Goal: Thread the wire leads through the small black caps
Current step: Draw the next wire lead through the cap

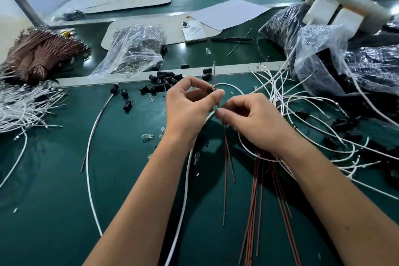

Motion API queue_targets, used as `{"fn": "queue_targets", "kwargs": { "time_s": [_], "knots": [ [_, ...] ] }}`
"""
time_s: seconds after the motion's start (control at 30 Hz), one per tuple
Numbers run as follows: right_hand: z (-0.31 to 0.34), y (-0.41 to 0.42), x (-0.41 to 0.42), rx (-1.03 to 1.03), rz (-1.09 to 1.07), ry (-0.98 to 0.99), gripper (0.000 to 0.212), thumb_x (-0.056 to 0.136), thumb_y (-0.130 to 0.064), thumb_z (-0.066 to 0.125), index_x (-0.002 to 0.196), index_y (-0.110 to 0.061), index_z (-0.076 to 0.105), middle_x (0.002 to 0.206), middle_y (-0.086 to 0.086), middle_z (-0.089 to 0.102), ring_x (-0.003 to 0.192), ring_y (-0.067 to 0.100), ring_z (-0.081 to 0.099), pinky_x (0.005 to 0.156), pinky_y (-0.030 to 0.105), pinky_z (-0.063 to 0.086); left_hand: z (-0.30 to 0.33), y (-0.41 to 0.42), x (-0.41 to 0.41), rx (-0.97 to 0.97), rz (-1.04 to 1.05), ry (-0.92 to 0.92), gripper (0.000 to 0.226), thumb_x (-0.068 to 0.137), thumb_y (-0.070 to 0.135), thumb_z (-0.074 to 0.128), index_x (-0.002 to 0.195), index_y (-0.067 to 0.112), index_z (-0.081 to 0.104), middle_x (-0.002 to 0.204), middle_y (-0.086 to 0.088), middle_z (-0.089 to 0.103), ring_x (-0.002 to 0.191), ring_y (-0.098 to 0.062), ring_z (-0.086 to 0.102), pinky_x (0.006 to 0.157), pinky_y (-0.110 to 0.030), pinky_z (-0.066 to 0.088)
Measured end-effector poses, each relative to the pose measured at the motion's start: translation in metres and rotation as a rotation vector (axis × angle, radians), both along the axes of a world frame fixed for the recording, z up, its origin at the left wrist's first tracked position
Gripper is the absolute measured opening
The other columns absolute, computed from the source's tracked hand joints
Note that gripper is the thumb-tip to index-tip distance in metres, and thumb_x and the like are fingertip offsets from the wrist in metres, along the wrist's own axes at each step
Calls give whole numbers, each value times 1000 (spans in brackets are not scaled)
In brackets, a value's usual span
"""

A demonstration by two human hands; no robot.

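Green worktop (54, 179), strewn with parts. The left hand (190, 108) pinches a black cap (209, 89) between thumb and forefinger, held above the worktop near centre. The right hand (252, 121) pinches a red lead (216, 77) just below the cap; the lead's tip stands clear above the cap, so it appears already partly through. A white lead (228, 86) loops behind both hands — whether it enters the same cap cannot be told. Loose caps (164, 81) lie just beyond; spare red leads (254, 201) fan out under the right wrist. To do the step well: keep the cap steady, hold the lead close to the hole so that it stays stiff, and feed straight — not at an angle.
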State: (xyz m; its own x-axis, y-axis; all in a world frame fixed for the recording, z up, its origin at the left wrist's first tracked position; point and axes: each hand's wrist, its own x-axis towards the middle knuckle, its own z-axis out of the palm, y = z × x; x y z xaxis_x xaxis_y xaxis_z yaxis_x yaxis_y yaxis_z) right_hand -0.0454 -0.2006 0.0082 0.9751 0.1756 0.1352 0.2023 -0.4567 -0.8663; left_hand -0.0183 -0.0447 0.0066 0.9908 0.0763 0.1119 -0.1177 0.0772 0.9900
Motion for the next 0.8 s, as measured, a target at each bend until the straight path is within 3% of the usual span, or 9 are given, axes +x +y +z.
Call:
{"fn": "queue_targets", "kwargs": {
  "time_s": [0.1,0.2,0.33,0.5,0.63,0.8],
  "knots": [
    [-5,1,1,121,19,66,20,96,-18,74,78,-10,73,56,-8,56,51,5,45,50,19,36,0,0,0,1,-10,-36,24,77,0,84,76,10,62,67,-7,71,56,-14,61,58,-27,53],
    [-4,0,2,325,-60,131,14,97,-10,69,84,-5,71,64,2,65,50,11,54,42,22,38,1,1,-1,25,7,-123,25,75,0,86,78,9,63,78,-9,76,68,-16,70,66,-27,56],
    [2,-2,4,598,-181,30,10,101,-7,64,92,-5,66,74,9,72,54,15,61,42,21,44,1,2,-1,113,77,-182,23,73,6,89,81,13,69,81,-3,73,74,-15,67,73,-29,55],
    [8,-6,6,829,-226,-130,9,100,0,62,97,-6,68,85,10,75,71,20,73,61,23,57,2,1,0,-101,-37,-9,25,84,-2,77,104,14,73,76,-6,69,74,-20,67,80,-32,59],
    [11,-8,6,880,-292,-202,8,96,3,66,96,-3,70,84,9,77,75,24,77,68,23,59,3,4,-1,-109,-82,142,14,78,-8,79,83,4,73,81,-15,73,79,-26,70,82,-32,61],
    [13,-11,6,869,-382,-275,4,96,2,68,96,-2,69,81,7,77,73,23,76,66,24,59,4,6,-1,-90,-106,197,21,72,-13,81,76,3,68,91,-20,73,84,-27,71,82,-31,61]
  ]
}}
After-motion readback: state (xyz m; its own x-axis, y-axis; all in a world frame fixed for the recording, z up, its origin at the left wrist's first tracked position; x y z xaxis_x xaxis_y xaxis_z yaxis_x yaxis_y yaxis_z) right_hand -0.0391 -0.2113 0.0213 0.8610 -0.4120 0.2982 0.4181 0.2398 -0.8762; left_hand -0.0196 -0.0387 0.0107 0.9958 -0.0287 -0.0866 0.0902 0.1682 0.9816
